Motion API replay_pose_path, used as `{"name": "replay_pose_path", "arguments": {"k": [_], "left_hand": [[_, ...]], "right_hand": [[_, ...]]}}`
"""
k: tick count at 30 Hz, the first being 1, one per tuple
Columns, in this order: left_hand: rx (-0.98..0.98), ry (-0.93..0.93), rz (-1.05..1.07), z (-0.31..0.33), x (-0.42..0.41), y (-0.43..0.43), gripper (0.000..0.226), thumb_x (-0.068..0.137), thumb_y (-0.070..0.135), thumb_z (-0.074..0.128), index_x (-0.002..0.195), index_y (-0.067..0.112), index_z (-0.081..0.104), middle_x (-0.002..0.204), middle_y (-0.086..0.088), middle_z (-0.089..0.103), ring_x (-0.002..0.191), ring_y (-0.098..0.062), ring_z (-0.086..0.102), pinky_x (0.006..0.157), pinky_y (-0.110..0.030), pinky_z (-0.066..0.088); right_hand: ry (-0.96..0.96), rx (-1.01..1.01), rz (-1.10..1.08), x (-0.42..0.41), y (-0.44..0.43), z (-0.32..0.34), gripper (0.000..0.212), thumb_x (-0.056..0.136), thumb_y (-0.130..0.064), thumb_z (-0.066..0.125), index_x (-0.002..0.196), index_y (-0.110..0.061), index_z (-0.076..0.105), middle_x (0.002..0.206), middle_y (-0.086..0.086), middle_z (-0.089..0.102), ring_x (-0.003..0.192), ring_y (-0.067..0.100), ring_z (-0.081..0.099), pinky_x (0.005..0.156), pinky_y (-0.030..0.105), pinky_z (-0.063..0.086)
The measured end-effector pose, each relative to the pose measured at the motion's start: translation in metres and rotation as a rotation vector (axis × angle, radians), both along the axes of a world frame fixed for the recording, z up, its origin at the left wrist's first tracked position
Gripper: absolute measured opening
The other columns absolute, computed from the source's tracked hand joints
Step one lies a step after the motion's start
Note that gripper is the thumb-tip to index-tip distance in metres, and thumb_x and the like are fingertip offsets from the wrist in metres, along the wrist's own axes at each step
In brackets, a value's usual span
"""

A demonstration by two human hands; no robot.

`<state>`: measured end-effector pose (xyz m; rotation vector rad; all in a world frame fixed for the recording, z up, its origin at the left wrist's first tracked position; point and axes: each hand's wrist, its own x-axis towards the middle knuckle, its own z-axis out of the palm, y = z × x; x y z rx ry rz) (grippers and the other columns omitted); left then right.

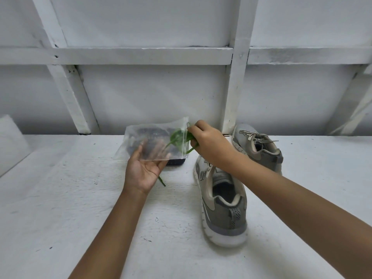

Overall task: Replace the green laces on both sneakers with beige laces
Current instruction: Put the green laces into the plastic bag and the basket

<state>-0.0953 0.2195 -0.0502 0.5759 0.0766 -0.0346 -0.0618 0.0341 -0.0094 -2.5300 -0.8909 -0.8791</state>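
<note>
My left hand (144,168) holds a clear plastic zip bag (155,140) from below, fingers behind it. My right hand (207,141) pinches a bunch of green laces (177,135) at the bag's open right edge, part of the lace inside the bag. A loose green lace end (161,181) hangs below my left hand. Two grey sneakers stand on the white table: the near sneaker (223,208) points away from me, its front hidden by my right forearm. The far sneaker (259,146) wears beige laces (254,135) tied in a bow.
A dark object (175,162) lies on the table (80,198) behind the bag. A white wall with crossing white beams (234,87) rises just behind the table. A white block (10,141) sits at the far left.
</note>
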Motion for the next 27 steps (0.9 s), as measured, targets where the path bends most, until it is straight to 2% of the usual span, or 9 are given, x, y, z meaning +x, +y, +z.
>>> {"name": "replay_pose_path", "arguments": {"k": [5,9,12,15,17,19,22,25,27], "left_hand": [[0.008,0.002,-0.051,0.002,-0.004,-0.006,0.045,0.099,0.034,0.037,0.135,0.008,0.046,0.127,-0.022,0.058,0.113,-0.036,0.059,0.084,-0.047,0.055],[0.007,-0.006,-0.091,0.001,-0.005,-0.008,0.054,0.097,0.039,0.039,0.139,0.005,0.041,0.129,-0.025,0.055,0.12,-0.041,0.053,0.087,-0.049,0.053],[-0.005,-0.027,-0.101,0.001,-0.008,-0.013,0.058,0.094,0.046,0.04,0.135,0.005,0.045,0.126,-0.025,0.058,0.114,-0.04,0.058,0.086,-0.05,0.053],[0.023,-0.05,-0.116,0.0,-0.012,-0.017,0.071,0.078,0.053,0.061,0.128,0.004,0.049,0.121,-0.025,0.061,0.108,-0.039,0.062,0.083,-0.05,0.055],[0.026,-0.044,-0.143,0.0,-0.012,-0.02,0.087,0.056,0.042,0.085,0.126,0.002,0.052,0.122,-0.025,0.06,0.111,-0.039,0.06,0.083,-0.049,0.055],[0.02,-0.032,-0.153,-0.002,-0.01,-0.024,0.077,0.048,0.03,0.092,0.114,0.003,0.061,0.116,-0.023,0.064,0.105,-0.036,0.064,0.08,-0.046,0.057],[0.013,-0.001,-0.133,-0.001,-0.009,-0.03,0.053,0.055,0.024,0.086,0.1,0.005,0.065,0.1,-0.02,0.07,0.087,-0.032,0.07,0.077,-0.045,0.058],[-0.007,-0.023,-0.148,-0.003,-0.008,-0.033,0.081,0.029,0.022,0.097,0.1,0.004,0.065,0.098,-0.02,0.07,0.085,-0.031,0.07,0.082,-0.048,0.054],[0.001,-0.047,-0.163,-0.005,-0.007,-0.033,0.083,0.028,0.023,0.097,0.103,0.004,0.064,0.096,-0.019,0.071,0.085,-0.03,0.07,0.081,-0.049,0.055]], "right_hand": [[0.096,0.162,0.126,-0.003,0.004,0.003,0.03,0.066,0.003,0.057,0.093,0.002,0.07,0.082,0.02,0.063,0.063,0.035,0.062,0.059,0.033,0.051],[0.166,0.108,0.185,-0.004,0.006,0.009,0.032,0.065,0.008,0.063,0.094,0.0,0.072,0.082,0.016,0.065,0.069,0.029,0.063,0.065,0.017,0.038],[0.171,0.084,0.221,-0.003,0.007,0.012,0.034,0.065,0.009,0.062,0.096,-0.002,0.073,0.081,0.013,0.068,0.072,0.028,0.064,0.068,0.016,0.039],[0.142,0.081,0.232,-0.006,0.007,0.009,0.035,0.066,0.003,0.056,0.097,-0.002,0.073,0.09,0.015,0.069,0.077,0.03,0.067,0.07,0.026,0.049],[0.123,0.07,0.218,-0.009,0.008,0.006,0.036,0.067,0.001,0.053,0.097,-0.002,0.072,0.091,0.016,0.068,0.076,0.032,0.067,0.065,0.033,0.055],[0.114,0.076,0.217,-0.009,0.008,0.003,0.036,0.066,0.003,0.054,0.098,-0.001,0.072,0.09,0.016,0.067,0.075,0.032,0.067,0.065,0.034,0.054],[0.132,0.101,0.26,-0.01,0.009,0.004,0.04,0.065,0.009,0.063,0.103,-0.002,0.071,0.094,0.015,0.068,0.08,0.025,0.064,0.073,0.015,0.047],[0.219,0.091,0.304,-0.013,0.011,0.01,0.045,0.064,0.013,0.065,0.107,-0.001,0.069,0.094,0.014,0.069,0.087,0.014,0.055,0.078,-0.004,0.033],[0.342,0.083,0.26,-0.016,0.014,0.017,0.046,0.072,0.01,0.063,0.115,-0.006,0.067,0.104,0.008,0.069,0.09,0.009,0.057,0.075,0.001,0.034]]}}
